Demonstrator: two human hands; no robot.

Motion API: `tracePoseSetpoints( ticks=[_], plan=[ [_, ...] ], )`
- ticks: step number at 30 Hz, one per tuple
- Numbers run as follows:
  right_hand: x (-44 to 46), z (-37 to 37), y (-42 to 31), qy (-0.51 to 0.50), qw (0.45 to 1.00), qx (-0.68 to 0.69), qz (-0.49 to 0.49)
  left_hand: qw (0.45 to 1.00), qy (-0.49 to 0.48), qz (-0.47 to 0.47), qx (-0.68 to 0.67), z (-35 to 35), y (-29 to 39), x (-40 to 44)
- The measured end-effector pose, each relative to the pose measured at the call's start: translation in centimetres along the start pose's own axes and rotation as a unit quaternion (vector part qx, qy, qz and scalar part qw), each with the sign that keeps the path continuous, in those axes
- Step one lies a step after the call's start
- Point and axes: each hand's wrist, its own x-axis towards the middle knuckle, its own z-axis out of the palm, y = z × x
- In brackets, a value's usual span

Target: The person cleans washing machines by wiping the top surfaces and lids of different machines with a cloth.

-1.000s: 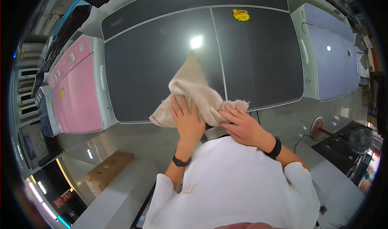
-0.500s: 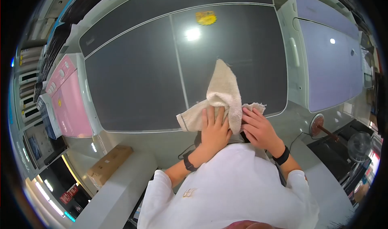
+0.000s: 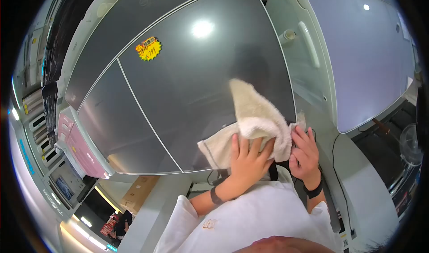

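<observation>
A beige terry cloth (image 3: pixel 259 105) lies bunched on the near right part of a dark glossy lid (image 3: pixel 187 92), its pointed end reaching away from me. My left hand (image 3: pixel 248 161) presses flat on the cloth with fingers spread, some fingertips tucked under a fold. At the cloth's right edge, by the lid's corner, my right hand (image 3: pixel 304 157) has its fingers bent around a bit of the cloth. A yellow starburst price sticker (image 3: pixel 149 49) is on the lid, up and left of the cloth.
A machine with a lavender lid (image 3: pixel 362 56) stands to the right, and one with a pink lid (image 3: pixel 82 148) to the left. A cardboard box (image 3: pixel 138 192) sits at lower left. A black cord (image 3: pixel 340 181) runs down at right.
My view has turned and shifted, so the lid looks tilted and the sticker sits further left. Both hands and the cloth are now nearer the lid's right corner.
</observation>
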Motion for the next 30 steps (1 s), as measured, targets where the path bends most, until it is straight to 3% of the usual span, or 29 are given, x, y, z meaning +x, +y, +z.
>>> tracePoseSetpoints(
  ticks=[5, 8, 11, 15, 19, 23, 26, 29, 30],
  plan=[
    [3.3, 0.5, 0.0, 0.056, 0.994, 0.073, 0.055, 0.999, 0.004, 0.024, -0.034, -0.4, 1.1, 4.3],
    [6.0, -0.2, 0.5, 0.017, 0.997, 0.06, 0.037, 0.997, -0.009, 0.004, -0.07, -2.1, 0.0, 6.1],
    [8.6, -1.6, -0.6, -0.049, 0.996, -0.073, -0.007, 0.994, -0.003, 0.022, -0.108, -4.6, -2.9, 4.5],
    [8.5, -2.6, -2.4, -0.101, 0.98, -0.171, -0.017, 0.997, -0.041, -0.067, -0.009, -7.3, -6.6, -1.6],
    [11.1, -3.2, -1.4, -0.159, 0.954, -0.246, -0.06, 0.995, -0.093, -0.042, 0.005, -8.6, -10.1, -2.9],
    [19.4, -2.7, -0.3, -0.166, 0.923, -0.332, -0.101, 0.993, -0.082, 0.009, 0.082, -8.4, -13.4, 4.7],
    [26.8, -0.6, 1.5, -0.134, 0.931, -0.329, -0.088, 0.994, 0.003, -0.004, 0.11, -7.2, -14.8, 12.3],
    [27.3, 1.6, -0.1, -0.14, 0.928, -0.346, -0.013, 0.993, 0.005, -0.043, 0.108, -7.8, -12.5, 14.7],
    [25.9, 2.1, 0.3, -0.12, 0.941, -0.314, -0.029, 0.991, -0.007, -0.055, 0.121, -7.7, -12.1, 14.8]
  ],
)
